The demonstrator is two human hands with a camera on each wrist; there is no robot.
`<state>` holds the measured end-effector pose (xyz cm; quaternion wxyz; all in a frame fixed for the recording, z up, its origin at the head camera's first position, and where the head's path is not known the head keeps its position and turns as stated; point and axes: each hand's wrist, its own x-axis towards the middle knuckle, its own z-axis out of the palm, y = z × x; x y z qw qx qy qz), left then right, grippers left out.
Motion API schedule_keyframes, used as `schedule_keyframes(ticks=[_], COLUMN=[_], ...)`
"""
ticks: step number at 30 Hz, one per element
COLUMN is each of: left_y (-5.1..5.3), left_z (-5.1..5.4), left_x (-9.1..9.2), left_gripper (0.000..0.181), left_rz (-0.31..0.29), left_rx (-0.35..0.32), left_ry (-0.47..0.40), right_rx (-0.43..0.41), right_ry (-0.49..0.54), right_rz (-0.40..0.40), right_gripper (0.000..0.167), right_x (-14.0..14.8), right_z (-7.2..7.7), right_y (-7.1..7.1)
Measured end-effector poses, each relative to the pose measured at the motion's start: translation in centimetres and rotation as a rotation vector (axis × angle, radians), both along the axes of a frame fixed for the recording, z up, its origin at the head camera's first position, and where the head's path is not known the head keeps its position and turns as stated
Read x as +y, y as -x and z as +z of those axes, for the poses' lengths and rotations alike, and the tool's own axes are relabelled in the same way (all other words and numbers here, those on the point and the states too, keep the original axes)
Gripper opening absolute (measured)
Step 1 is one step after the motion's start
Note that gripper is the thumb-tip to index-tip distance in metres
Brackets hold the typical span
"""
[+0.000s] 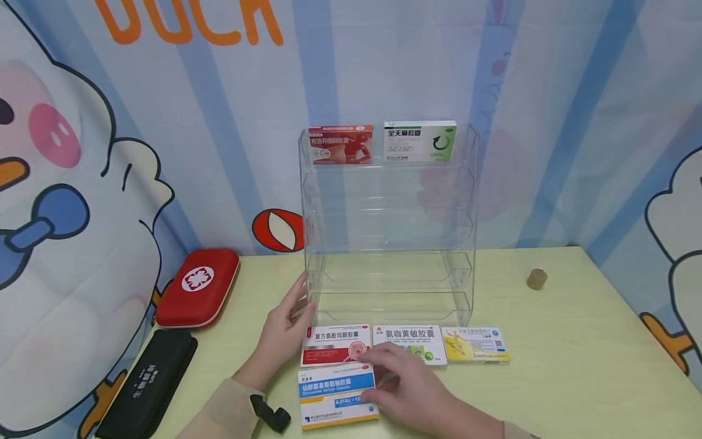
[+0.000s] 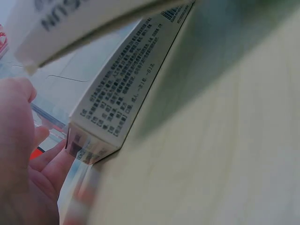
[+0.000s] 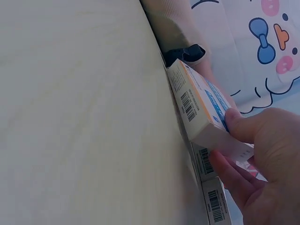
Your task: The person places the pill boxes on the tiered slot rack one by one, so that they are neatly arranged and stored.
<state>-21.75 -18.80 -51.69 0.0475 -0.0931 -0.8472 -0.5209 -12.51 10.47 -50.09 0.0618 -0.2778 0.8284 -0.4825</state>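
Observation:
My right hand pinches the right end of a blue-and-white medicine box. In the right wrist view this box is tilted and raised above the other boxes, thumb on its printed face and fingers beneath. My left hand rests against the lower left side of a clear tiered display rack, its fingers fairly straight. In front of the rack lie a red-and-white medicine box, a white-and-green one and a yellow-and-white one, in a row.
On the rack's top tier stand a red box and a green-and-white box. A red case and a black case lie at the left of the table. A small brown cylinder stands at right. A printed curtain hangs behind.

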Motion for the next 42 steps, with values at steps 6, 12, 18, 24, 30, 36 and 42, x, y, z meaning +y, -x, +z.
schedule_keyframes(ticks=[6, 12, 18, 24, 30, 36, 42], left_y=[0.0, 0.0, 0.0, -0.1, 0.0, 0.0, 0.0], left_z=[0.0, 0.0, 0.0, 0.1, 0.1, 0.2, 0.2], left_x=[0.0, 0.1, 0.2, 0.1, 0.2, 0.2, 0.3], left_gripper=[0.074, 0.074, 0.076, 0.074, 0.074, 0.077, 0.075], left_rz=[-0.003, 0.015, 0.017, 0.013, 0.003, 0.018, 0.013], left_rx=[0.028, 0.022, -0.004, 0.004, 0.007, -0.008, 0.004], left_ry=[0.012, 0.032, 0.032, 0.013, 0.008, 0.008, 0.007], right_rx=[0.131, 0.26, 0.379, 0.484, 0.597, 0.659, 0.689], right_ry=[0.106, 0.163, 0.164, 0.163, 0.12, 0.146, 0.182], right_rz=[-0.024, -0.042, -0.097, -0.15, -0.205, -0.248, -0.296], right_gripper=[0.047, 0.048, 0.048, 0.049, 0.053, 0.052, 0.051], right_x=[0.4, 1.1, 2.0, 2.8, 3.4, 3.7, 3.6], right_z=[0.6, 2.2, 4.7, 7.8, 10.6, 12.8, 14.3], right_y=[0.6, 2.0, 4.0, 6.2, 8.0, 9.8, 11.3])
